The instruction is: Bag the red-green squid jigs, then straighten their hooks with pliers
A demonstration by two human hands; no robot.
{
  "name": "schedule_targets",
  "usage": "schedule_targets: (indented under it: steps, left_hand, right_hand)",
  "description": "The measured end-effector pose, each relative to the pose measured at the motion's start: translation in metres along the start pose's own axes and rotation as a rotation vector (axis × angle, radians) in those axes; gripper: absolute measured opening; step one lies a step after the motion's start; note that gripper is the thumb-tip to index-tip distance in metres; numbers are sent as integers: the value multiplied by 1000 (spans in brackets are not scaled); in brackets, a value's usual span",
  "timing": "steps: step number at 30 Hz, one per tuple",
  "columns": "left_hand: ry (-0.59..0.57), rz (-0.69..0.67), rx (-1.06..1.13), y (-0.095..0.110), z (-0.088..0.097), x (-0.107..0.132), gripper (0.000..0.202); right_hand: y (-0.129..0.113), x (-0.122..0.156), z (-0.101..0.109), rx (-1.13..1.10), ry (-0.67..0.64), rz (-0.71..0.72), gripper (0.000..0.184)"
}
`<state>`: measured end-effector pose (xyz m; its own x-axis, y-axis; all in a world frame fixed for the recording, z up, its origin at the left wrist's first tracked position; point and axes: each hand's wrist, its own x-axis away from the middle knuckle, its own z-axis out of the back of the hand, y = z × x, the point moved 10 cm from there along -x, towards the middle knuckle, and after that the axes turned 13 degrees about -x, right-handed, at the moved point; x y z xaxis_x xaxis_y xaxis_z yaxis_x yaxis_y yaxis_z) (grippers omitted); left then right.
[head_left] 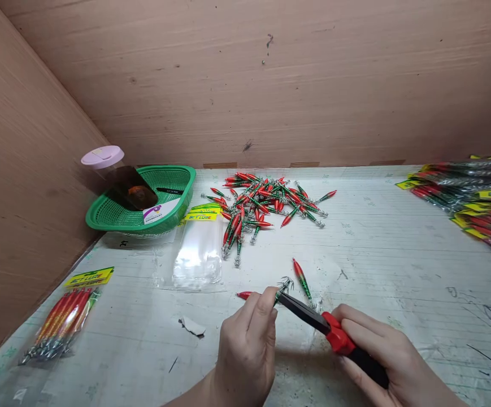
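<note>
"Where's the lure (286,285) that's in hand?"

"Front-middle of the bench (376,254), towards its near edge. The left hand (247,339) is curled tight, thumb and forefinger pinching the body just below the hooks. I'd say that leaves the hook end exposed and keeps the fingers behind the points."

"And the right hand (381,350)?"

"Wrapped round the handles of the pliers (307,314), gripping well back, presumably for leverage. Their nose reaches the base of the hooks; whether the tips are pressed together, I can't tell."

"There's a red tip (243,295) left of the knuckles. Same lure?"

"Can't tell; the fingers hide the join."

"Why does a loose lure (302,282) lie just beyond the pliers?"

"Perhaps just to be within easy reach. The main pile (266,203) sits by the back edge, probably to leave elbow room in front."

"And the bags?"

"The flat clear bags (198,249) lie left of the pile. One filled packet (69,316) rests near the left edge, and more packets (486,203) are stacked towards the back right corner, likely to keep them apart from the loose ones."

"The green basket (190,189)?"

"Back left corner, holding a lidded cup (137,189), maybe to guard against spills."
</note>
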<state>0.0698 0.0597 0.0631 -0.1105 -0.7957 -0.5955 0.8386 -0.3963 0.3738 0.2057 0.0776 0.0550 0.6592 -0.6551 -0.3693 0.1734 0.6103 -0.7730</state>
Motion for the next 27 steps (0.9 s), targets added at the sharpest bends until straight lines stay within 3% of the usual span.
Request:
schedule_targets:
  steps: [9,11,14,18,21,27]
  left_hand:
    - [-88,88,173,-11,-3,-3,33]
    - [-161,197,320,-18,-11,-1,28]
    - [-269,481,603,-35,-33,12,19]
    - [-345,747,1041,-40,-59,26,30]
    - [-399,806,1266,-35,-69,25,37]
    - [-469,859,1401,-30,-75,29,36]
  right_hand:
    - [0,-4,0,-46,23,-49,12]
    - [4,-5,0,-53,17,-87,16]
    - [10,-3,2,-56,20,-119,17]
    - [18,1,5,-83,4,-141,16]
    - [23,3,0,-88,-63,-178,15]
    - [21,2,-3,-60,-73,-168,13]
